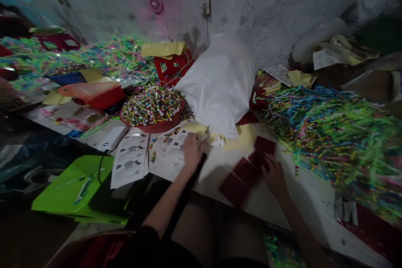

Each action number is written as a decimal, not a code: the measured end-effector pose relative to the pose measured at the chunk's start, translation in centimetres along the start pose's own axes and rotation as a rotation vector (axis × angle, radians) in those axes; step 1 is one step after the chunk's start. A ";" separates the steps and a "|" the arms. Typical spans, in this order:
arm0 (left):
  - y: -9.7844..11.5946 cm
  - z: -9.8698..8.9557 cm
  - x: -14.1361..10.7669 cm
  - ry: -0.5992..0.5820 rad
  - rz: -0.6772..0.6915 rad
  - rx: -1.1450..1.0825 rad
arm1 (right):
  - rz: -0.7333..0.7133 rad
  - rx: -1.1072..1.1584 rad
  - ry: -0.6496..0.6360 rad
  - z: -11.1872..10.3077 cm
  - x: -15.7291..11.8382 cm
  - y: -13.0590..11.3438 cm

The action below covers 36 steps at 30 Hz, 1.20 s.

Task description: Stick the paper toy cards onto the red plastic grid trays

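My left hand (192, 150) is over the printed paper sheets (130, 157) and the near edge of a yellow paper (196, 127). Its fingers are bent together, and anything between them is too blurred to make out. On the right, my right hand (276, 176) has its thumb and fingers at the edge of a dark red card (258, 158) with small notches along its side. Other dark red cards (235, 188) lie in a slanting row around it on the white tabletop (213, 171).
A red bowl (147, 125) heaped with small coloured sticks stands left of a large white sack (221, 79). Green and blue plastic strips (339, 130) pile up on the right. A bright green stool (69, 188) is at lower left; a red basket (171, 67) stands behind.
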State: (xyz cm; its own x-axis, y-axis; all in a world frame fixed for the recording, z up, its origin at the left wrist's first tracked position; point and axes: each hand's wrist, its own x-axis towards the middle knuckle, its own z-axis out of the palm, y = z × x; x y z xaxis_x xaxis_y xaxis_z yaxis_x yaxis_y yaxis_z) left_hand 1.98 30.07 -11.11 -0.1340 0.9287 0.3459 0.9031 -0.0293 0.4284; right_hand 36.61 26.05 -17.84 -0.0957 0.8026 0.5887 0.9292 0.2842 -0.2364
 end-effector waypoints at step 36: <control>7.9 -17.1 -8.8 -0.710 -0.015 -0.839 | -0.296 0.575 -0.024 -15.1 4.3 -21.9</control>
State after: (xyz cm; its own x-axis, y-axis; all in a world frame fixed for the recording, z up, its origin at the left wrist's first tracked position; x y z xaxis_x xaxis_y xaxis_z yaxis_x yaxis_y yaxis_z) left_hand 3.26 15.33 3.53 0.3656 0.9245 -0.1078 0.3032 -0.0088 0.9529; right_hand 21.28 15.35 1.54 -0.3330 0.6567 0.6767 0.5232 0.7257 -0.4467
